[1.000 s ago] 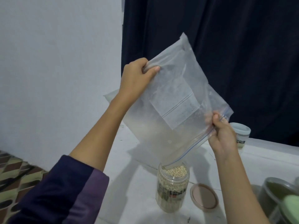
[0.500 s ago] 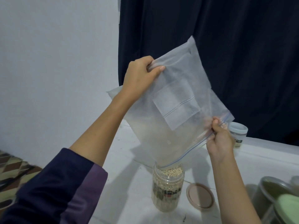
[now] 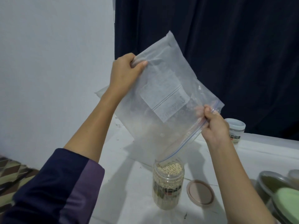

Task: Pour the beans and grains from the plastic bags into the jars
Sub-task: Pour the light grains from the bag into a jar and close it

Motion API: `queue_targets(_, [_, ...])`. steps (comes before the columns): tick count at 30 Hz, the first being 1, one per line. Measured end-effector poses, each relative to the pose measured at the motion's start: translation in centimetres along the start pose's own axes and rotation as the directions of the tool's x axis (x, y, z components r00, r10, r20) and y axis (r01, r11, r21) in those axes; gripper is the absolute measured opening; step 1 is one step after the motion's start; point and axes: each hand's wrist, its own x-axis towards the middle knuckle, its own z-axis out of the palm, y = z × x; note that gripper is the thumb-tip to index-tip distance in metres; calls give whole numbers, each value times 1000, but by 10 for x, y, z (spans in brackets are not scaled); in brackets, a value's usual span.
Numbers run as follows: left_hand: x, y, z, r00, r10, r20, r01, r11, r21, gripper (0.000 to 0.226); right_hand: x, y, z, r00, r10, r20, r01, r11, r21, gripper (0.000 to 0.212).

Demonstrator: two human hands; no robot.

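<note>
I see left hand [image 3: 124, 73] pinching the clear zip-top plastic bag [image 3: 163, 101] by its bottom, right hand [image 3: 213, 125] gripping its zip edge; mouth corner sits over the grain-filled clear plastic jar [image 3: 168, 183]. Risk: jar's nearly full, so stragglers could spill onto the white table [image 3: 129, 183].

One bag [image 3: 161, 101], two jars [image 3: 168, 183] [image 3: 236, 131], one lid [image 3: 200, 193].

bag [image 3: 161, 101]: cloudy thin plastic | jar [image 3: 168, 185]: clear glossy plastic

You see a dark curtain [image 3: 226, 62] behind the white table [image 3: 126, 183], a pale wall [image 3: 48, 62], and perhaps patterned flooring [image 3: 13, 172].
</note>
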Motion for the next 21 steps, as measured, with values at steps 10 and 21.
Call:
queue_targets(10, [-6, -40, -17, 991, -120, -63, 119, 993, -29, 13, -1, -1, 32, 996, 5, -94, -14, 995, -99, 9])
queue_targets(21, [-31, -91, 8, 996, -19, 82, 14, 998, 68, 55, 3, -9, 27, 972, -4, -234, -15, 997, -79, 17])
